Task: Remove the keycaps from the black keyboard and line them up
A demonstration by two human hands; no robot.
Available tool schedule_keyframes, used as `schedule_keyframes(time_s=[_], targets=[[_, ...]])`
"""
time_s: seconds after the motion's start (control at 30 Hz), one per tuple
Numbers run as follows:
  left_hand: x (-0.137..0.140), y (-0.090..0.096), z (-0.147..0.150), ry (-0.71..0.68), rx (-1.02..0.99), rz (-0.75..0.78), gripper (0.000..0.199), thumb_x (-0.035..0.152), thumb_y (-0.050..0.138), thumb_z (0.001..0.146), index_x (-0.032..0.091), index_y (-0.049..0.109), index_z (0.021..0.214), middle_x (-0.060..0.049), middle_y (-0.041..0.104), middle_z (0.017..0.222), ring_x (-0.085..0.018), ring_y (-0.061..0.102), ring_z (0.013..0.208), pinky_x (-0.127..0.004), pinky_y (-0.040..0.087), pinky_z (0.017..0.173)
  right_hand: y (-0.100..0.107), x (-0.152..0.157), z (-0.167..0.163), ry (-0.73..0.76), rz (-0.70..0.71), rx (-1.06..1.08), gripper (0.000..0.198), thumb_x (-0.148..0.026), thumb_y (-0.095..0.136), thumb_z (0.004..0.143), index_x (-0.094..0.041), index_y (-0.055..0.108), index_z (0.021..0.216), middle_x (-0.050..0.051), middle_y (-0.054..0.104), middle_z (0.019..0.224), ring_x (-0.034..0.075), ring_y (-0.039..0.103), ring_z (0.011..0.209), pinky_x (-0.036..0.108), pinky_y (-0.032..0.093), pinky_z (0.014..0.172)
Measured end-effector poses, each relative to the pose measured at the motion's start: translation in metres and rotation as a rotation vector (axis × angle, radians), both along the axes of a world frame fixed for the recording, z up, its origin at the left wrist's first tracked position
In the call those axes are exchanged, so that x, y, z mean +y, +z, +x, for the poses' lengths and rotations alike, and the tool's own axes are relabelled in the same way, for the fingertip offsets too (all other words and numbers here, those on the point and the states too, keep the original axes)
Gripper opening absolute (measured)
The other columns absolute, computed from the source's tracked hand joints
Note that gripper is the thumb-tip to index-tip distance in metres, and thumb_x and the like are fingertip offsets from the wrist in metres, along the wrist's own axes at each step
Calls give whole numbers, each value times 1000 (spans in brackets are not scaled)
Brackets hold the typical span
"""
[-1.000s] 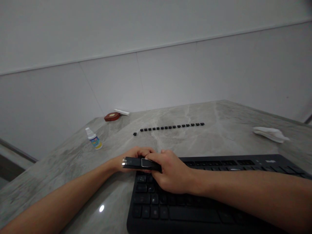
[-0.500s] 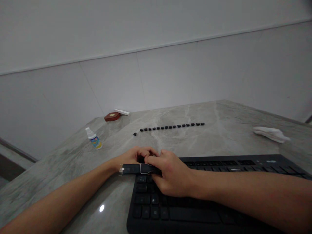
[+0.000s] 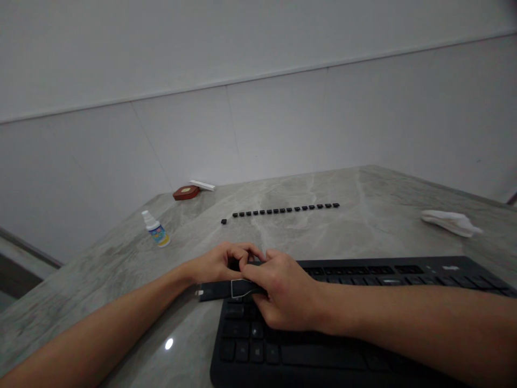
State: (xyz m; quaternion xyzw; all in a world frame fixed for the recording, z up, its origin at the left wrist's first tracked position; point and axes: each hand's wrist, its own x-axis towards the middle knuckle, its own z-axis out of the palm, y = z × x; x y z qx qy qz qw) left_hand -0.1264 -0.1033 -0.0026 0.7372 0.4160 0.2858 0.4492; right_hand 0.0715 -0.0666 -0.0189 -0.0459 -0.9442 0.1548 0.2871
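Note:
My right hand (image 3: 285,291) is closed around a flat black keycap puller (image 3: 216,291) with a thin metal wire loop, its far end sticking out to the left. The hand rests over the upper left part of a black keyboard (image 3: 323,355). My left hand (image 3: 224,261) is beside it at the keyboard's upper left corner, fingers curled and pinched close to the right fingertips. Whatever lies between the left fingers is hidden. Empty key spots show along the keyboard's top row (image 3: 351,270). Behind the hands, several small black keycaps (image 3: 283,210) form a line on the grey marbled table, with one keycap (image 3: 223,221) slightly apart at the left end.
To the left stands a small spray bottle (image 3: 156,230) with a white cap. A reddish-brown case (image 3: 186,193) and a white strip (image 3: 202,185) lie by the wall. At right is a crumpled white cloth (image 3: 450,222). A pale wall (image 3: 278,129) bounds the table behind.
The keycap puller has tilted, its left end dropping a little. My right hand has turned slightly with it, while my left hand stays almost in place. The row of keycaps is unchanged.

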Motion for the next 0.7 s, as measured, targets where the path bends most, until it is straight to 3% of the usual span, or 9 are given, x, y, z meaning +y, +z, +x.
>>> schedule_keyframes(time_s=[0.3,0.5,0.7], targets=[[2,-5,-4,-21,-27,-6,26,23,70,76,15,54,57,-2,63,107,-20,60,101,-33,46,92,0,0,-1,-49,-19,-38,17,-16,53,73,-17,67,83,6,69,77,17,58,61,29,45,59],[3,-7,-6,-34,-26,45,24,24,74,76,14,58,60,-7,63,113,-20,59,104,-36,45,95,4,0,0,69,132,-11,55,-11,52,67,-18,61,121,10,72,93,22,65,75,37,49,82],[3,-8,-6,-13,-32,51,23,27,76,75,14,62,62,-7,64,113,-20,58,102,-38,44,97,3,-1,0,66,174,-69,46,-13,50,69,-16,63,114,8,72,78,22,64,70,39,50,83]])
